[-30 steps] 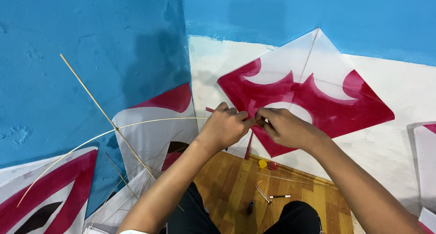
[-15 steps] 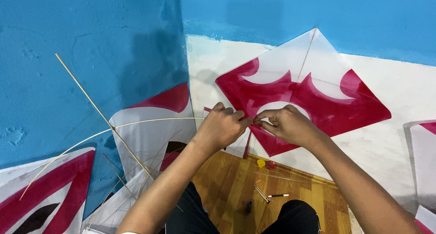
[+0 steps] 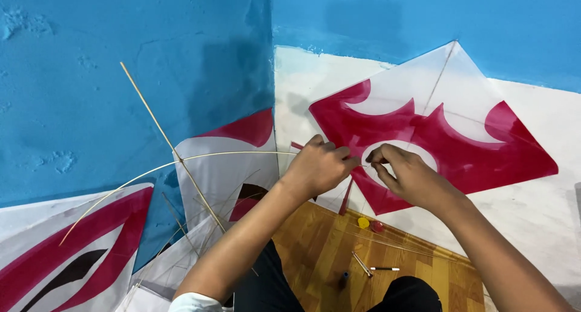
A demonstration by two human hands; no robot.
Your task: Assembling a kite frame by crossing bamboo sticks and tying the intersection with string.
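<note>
a thin bowed bamboo stick (image 3: pixel 200 156) runs leftward from the left hand (image 3: pixel 318 167), whose pinched fingers hold its end; the right hand (image 3: pixel 405 176) pinches close beside it, apparently working a fine thread, too thin to confirm. the step looks like binding; next calls for steady tension. just behind leans a red-and-white diamond kite (image 3: pixel 433 127), unlabelled.

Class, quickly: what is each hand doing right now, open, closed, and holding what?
Left hand: closed, fingers pinched on the end of the thin curved bamboo stick.
Right hand: closed in a pinch beside the left; what it holds cannot be told.
</note>
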